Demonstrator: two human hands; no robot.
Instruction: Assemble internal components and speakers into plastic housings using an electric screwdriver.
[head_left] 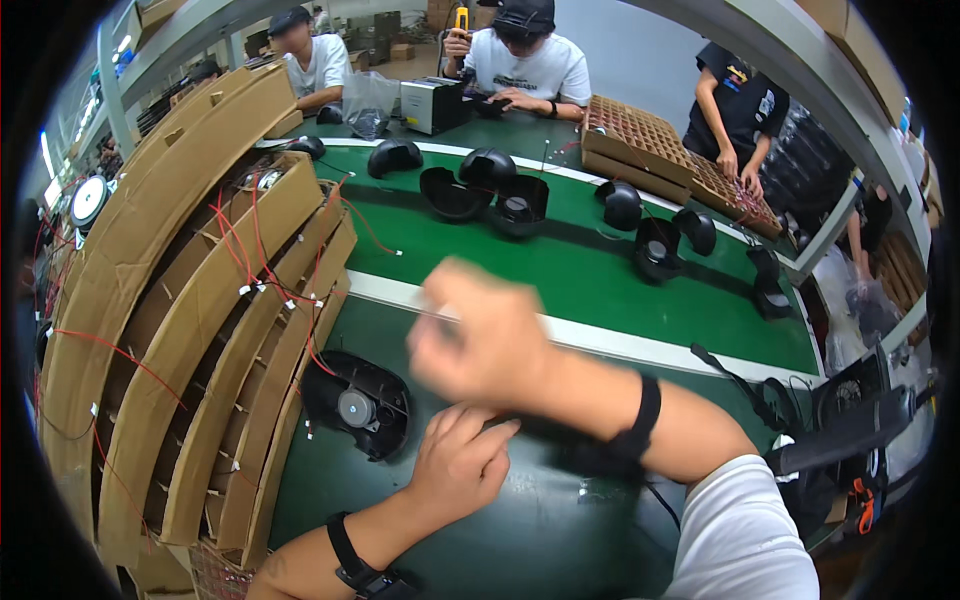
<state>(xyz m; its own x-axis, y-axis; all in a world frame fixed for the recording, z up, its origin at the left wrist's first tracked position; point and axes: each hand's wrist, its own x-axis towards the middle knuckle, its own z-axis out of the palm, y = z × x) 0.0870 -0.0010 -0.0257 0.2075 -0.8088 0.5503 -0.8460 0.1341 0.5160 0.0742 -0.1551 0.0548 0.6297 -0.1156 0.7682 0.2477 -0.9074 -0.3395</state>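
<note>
My right hand (490,335) is raised over the near worktop, curled into a fist and blurred by motion. A thin greyish sliver shows at its fingers, too smeared to name. Just below and to the left, my left hand (462,458) is held low over the worktop with its fingers bent together. A dark bit shows at its fingertips, and what it grips is hidden. Left of that hand lies a black plastic shell (385,432), open side up, with a small round speaker (355,407) in it and a red wire running to the cartons.
Stacked cardboard divider trays (215,365) with red wires fill the left side. A green conveyor belt (590,285) beyond carries several black shells (518,205). Co-workers sit and stand behind it, near a grey box (430,106) and gridded cartons (640,140). Black straps (740,385) lie at right.
</note>
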